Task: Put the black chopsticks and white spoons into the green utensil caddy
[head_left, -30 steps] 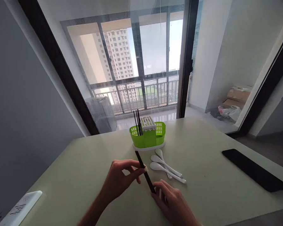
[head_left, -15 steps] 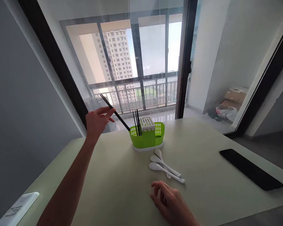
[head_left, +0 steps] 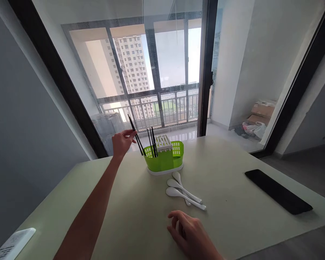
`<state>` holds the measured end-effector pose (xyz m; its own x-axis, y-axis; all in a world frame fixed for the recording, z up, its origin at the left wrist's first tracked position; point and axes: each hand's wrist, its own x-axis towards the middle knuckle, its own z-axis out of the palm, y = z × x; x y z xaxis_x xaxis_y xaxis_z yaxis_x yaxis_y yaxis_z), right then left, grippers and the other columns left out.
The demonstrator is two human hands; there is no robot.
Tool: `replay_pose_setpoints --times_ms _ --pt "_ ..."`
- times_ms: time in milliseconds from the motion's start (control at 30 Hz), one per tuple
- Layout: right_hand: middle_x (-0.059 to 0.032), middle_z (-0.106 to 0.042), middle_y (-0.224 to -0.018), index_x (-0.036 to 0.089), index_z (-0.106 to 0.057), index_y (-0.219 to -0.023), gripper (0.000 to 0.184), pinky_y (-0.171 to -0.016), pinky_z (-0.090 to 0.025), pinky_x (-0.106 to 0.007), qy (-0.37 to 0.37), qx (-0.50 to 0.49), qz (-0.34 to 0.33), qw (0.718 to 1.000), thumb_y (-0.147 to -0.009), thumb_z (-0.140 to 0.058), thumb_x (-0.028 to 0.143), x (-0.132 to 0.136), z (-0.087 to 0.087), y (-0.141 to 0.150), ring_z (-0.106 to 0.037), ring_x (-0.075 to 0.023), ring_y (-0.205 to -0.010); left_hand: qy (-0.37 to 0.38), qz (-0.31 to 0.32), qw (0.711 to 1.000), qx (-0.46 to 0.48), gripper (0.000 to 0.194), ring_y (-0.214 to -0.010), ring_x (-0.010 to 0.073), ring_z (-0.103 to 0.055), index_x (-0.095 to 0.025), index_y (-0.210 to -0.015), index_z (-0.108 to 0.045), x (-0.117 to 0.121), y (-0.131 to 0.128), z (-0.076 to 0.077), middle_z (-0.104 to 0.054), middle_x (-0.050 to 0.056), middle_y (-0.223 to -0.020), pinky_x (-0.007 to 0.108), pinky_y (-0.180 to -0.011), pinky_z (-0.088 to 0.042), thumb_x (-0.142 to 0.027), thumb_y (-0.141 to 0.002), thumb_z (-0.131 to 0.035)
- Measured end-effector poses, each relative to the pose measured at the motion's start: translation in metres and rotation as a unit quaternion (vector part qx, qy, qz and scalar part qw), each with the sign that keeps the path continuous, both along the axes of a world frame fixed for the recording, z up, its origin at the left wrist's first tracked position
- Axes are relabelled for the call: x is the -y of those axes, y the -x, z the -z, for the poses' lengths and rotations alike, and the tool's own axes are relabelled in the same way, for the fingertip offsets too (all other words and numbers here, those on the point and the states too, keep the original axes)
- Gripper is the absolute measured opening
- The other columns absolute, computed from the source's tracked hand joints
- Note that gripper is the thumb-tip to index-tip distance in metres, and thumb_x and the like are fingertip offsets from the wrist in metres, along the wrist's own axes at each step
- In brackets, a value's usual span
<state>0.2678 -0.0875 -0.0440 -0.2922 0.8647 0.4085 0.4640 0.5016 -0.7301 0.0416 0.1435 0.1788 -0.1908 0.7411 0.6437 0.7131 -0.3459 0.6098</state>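
My left hand (head_left: 122,141) is stretched out over the pale table (head_left: 227,173) and pinches a black chopstick (head_left: 135,135). The chopstick's lower tip is inside the left side of the green cutlery holder (head_left: 164,159), beside several other black chopsticks (head_left: 152,138) standing in it. A white slotted insert (head_left: 163,142) sits in the holder's middle. Three white spoons (head_left: 183,191) lie on the table just in front of the holder. My right hand (head_left: 189,235) rests near the table's front edge, fingers loosely curled and apart, holding nothing.
A black flat phone-like slab (head_left: 277,190) lies at the table's right. A white remote-like device (head_left: 12,243) sits at the near left corner. Behind the table are glass doors (head_left: 162,72) onto a balcony, with boxes and bags (head_left: 256,121) on the floor at right.
My left hand carried the chopstick from near my right hand up to the holder and tilted it steeper, so its tip has gone in. My right hand stayed on the table.
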Motion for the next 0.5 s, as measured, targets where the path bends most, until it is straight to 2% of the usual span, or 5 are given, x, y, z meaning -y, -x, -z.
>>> replay_pose_setpoints --times_ms 133,233,300,367,500 --pt "0.0011 -0.073 -0.084 0.023 -0.06 -0.108 0.013 -0.065 -0.049 -0.024 0.018 0.008 -0.004 1.0 -0.099 -0.055 0.028 0.001 -0.004 0.0 -0.066 -0.0123 -0.059 -0.069 -0.003 0.998 0.01 0.034 -0.065 0.0188 -0.077 -0.021 -0.098 -0.081 0.008 -0.002 -0.021 -0.081 0.0 -0.085 0.029 -0.078 -0.059 -0.051 -0.084 -0.072" --pt "0.0008 -0.074 -0.086 0.023 -0.061 -0.108 0.012 -0.064 -0.049 -0.024 0.022 0.008 -0.005 1.0 -0.099 -0.055 0.028 0.001 -0.006 0.0 -0.067 -0.0127 -0.061 -0.077 0.006 0.997 0.006 0.034 -0.064 0.0191 -0.076 -0.022 -0.097 -0.081 0.007 -0.006 -0.023 -0.08 -0.001 -0.078 0.03 -0.082 -0.059 -0.052 -0.084 -0.072" --pt "0.0011 -0.074 -0.085 0.023 -0.062 -0.107 0.012 -0.063 -0.049 -0.023 0.02 0.008 -0.003 1.0 -0.098 -0.056 0.027 0.001 -0.007 0.0 -0.067 -0.0128 -0.061 -0.062 0.011 0.998 -0.013 0.032 -0.064 0.0198 -0.076 -0.023 -0.095 -0.082 0.002 -0.009 -0.015 -0.078 -0.002 -0.069 0.032 -0.085 -0.058 -0.051 -0.085 -0.072" --pt "0.0017 -0.073 -0.083 0.023 -0.063 -0.106 0.011 -0.063 -0.048 -0.023 0.019 0.01 -0.002 1.0 -0.097 -0.056 0.026 0.0 -0.006 0.0 -0.067 -0.0125 -0.061 -0.03 0.017 0.999 -0.028 0.03 -0.064 0.0204 -0.076 -0.023 -0.095 -0.082 -0.006 -0.011 0.001 -0.078 -0.002 -0.068 0.032 -0.086 -0.058 -0.05 -0.085 -0.071" --pt "0.0029 -0.071 -0.078 0.023 -0.064 -0.103 0.011 -0.063 -0.047 -0.022 0.029 0.005 -0.006 1.0 -0.098 -0.054 0.026 0.0 -0.005 0.001 -0.065 -0.012 -0.059 0.037 0.031 0.998 -0.037 0.029 -0.062 0.0202 -0.076 -0.021 -0.097 -0.081 -0.024 -0.012 0.04 -0.081 0.001 -0.083 0.033 -0.085 -0.058 -0.046 -0.087 -0.071"
